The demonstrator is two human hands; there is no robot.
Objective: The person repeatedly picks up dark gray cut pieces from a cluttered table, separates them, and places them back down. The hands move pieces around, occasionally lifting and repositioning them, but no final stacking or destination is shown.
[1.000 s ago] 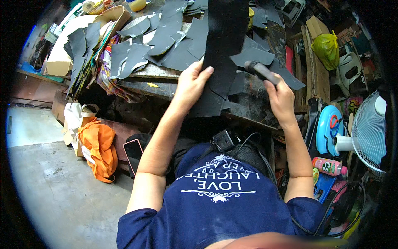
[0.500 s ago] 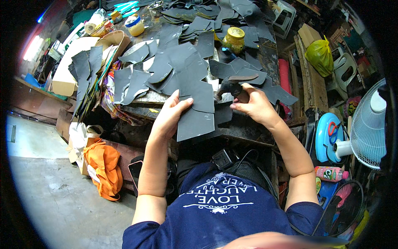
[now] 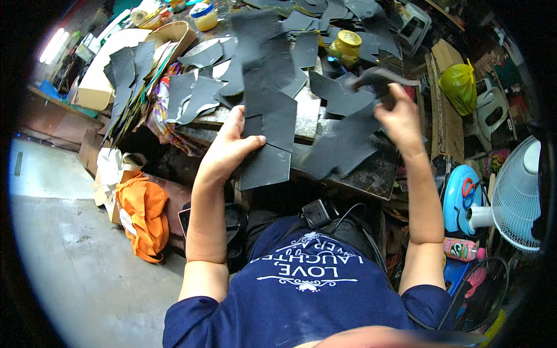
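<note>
My left hand (image 3: 227,142) grips the edge of a long strip of overlapping black sheet pieces (image 3: 270,110), thumb on top and fingers underneath. The strip runs from the table's front edge up toward its far side, and its upper part is blurred. In my right hand (image 3: 400,119), raised over the right of the table, is a dark hammer (image 3: 380,78), smeared by motion, its head pointing left. Just below that hand lies another dark sheet piece (image 3: 342,142); whether the fingers touch it is unclear.
More cut black pieces (image 3: 194,98) cover the worktable, around a yellow-lidded jar (image 3: 346,46) and a white-and-blue-lidded jar (image 3: 203,16). A stack of sheets (image 3: 127,75) hangs over the left edge. At right stand a white fan (image 3: 518,194) and a yellow bag (image 3: 458,87); an orange cloth (image 3: 142,214) hangs lower left.
My right hand has moved right and up with the hammer, away from the strip. My left hand has shifted slightly left, still gripping the strip. A dark piece now shows more fully below my right hand.
</note>
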